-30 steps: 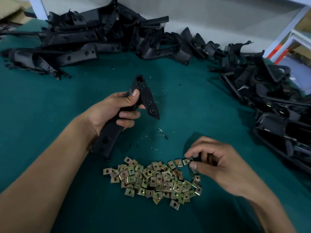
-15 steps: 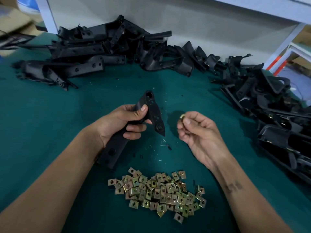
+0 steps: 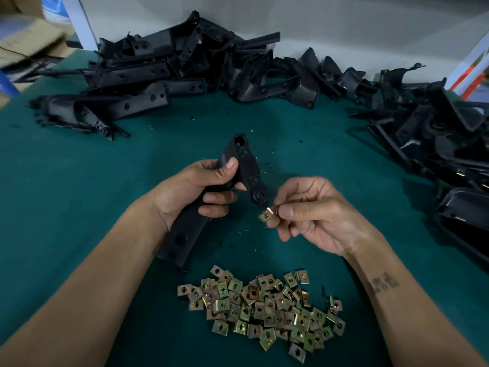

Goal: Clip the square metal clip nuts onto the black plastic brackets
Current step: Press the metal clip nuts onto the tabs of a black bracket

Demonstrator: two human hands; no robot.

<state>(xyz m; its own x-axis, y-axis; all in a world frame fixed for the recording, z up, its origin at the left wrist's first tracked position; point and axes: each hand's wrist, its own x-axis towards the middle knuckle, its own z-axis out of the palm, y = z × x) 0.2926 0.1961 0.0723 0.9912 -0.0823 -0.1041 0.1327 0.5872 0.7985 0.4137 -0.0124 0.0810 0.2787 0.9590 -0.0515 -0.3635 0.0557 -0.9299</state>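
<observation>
Pinched between thumb and forefinger of the right hand (image 3: 317, 215), a single clip nut (image 3: 265, 215) sits just off the pointed lower tab of the bracket (image 3: 246, 178), nearly touching it; a second brass edge seems to show behind the thumb, though whether that is another nut I cannot tell. Fingers and thumb of the left hand (image 3: 195, 192) wrap the bracket's middle, holding it slanted above the green table (image 3: 66, 194) with its holed tab turned toward the nut. By my reading the step in hand is lining up the nut — the next move calls for turning its open mouth to the tab's edge and sliding it on until its hole sits over the round boss. From the head view, free room is good: bare cloth lies around both hands, the loose nut pile (image 3: 262, 308) is near, below the wrists, and heaps of brackets (image 3: 158, 72) along the far edge and a second heap (image 3: 436, 133) at right stand well apart — only a wide sweep rightward would meet them.
</observation>
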